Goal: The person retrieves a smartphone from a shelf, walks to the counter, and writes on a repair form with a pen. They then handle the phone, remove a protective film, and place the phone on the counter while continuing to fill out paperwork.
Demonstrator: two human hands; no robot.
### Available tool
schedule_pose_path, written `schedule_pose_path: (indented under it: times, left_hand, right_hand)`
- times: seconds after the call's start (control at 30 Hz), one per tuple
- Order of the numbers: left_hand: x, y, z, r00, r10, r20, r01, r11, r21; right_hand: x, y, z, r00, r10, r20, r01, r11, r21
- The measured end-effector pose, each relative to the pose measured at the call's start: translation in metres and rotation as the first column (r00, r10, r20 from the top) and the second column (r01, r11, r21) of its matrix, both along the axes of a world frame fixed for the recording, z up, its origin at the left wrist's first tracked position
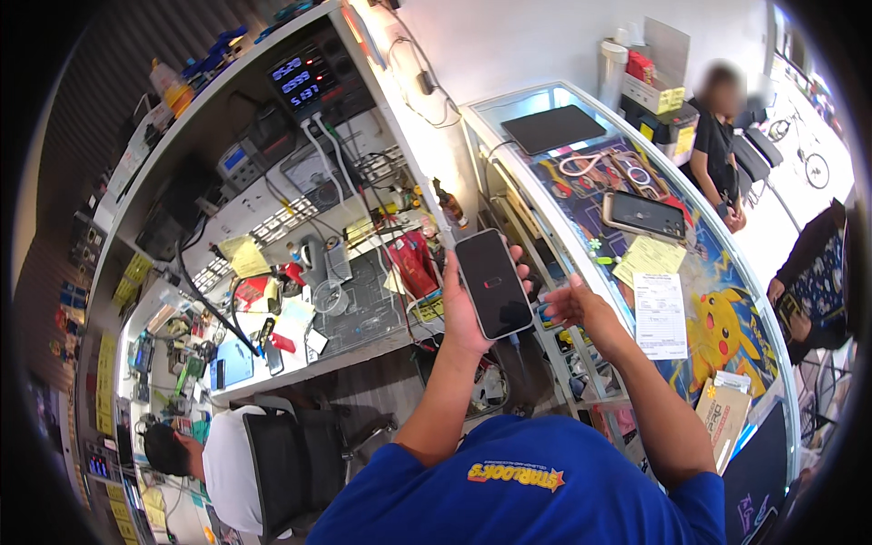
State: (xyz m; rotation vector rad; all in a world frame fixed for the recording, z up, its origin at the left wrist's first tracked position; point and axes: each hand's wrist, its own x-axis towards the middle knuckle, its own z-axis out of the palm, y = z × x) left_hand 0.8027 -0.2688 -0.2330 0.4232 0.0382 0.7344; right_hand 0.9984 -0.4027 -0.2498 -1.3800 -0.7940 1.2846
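Note:
A black smartphone (497, 304) lies face up in my left hand (461, 309). My thumb is along its left edge and my fingertips curl round its right edge. A red low-battery symbol shows on its dark screen. Below its bottom edge a thin bluish piece, perhaps a cable plug, is visible; I cannot tell whether it is attached. My right hand (583, 311) is held just right of the phone, apart from it, with fingers spread and nothing in them.
To the right, a glass counter (590, 327) bears a phone in a case (645, 216), yellow notes (649, 258), a paper form (660, 318) and a small box (724, 420). A cluttered workbench (363, 304) stands left, a seated person (238, 463) below it. Two people are beyond the counter.

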Motion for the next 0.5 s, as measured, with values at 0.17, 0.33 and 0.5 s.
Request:
schedule_pose_path:
  times: [0.17,0.33,0.5]
  left_hand:
    - [0.007,0.001,0.004,0.995,0.087,-0.047,-0.088,0.996,-0.008]
    - [0.01,0.001,0.013,0.982,0.16,-0.098,-0.156,0.987,0.042]
    - [0.03,0.004,0.008,0.884,0.35,-0.309,-0.318,0.936,0.149]
  right_hand:
    - [0.002,0.0,-0.01,0.999,0.028,0.03,-0.027,0.999,-0.024]
    - [0.002,-0.002,-0.01,0.997,0.037,0.074,-0.033,0.998,-0.053]
    - [0.004,0.004,-0.029,0.998,0.045,0.031,-0.043,0.997,-0.068]
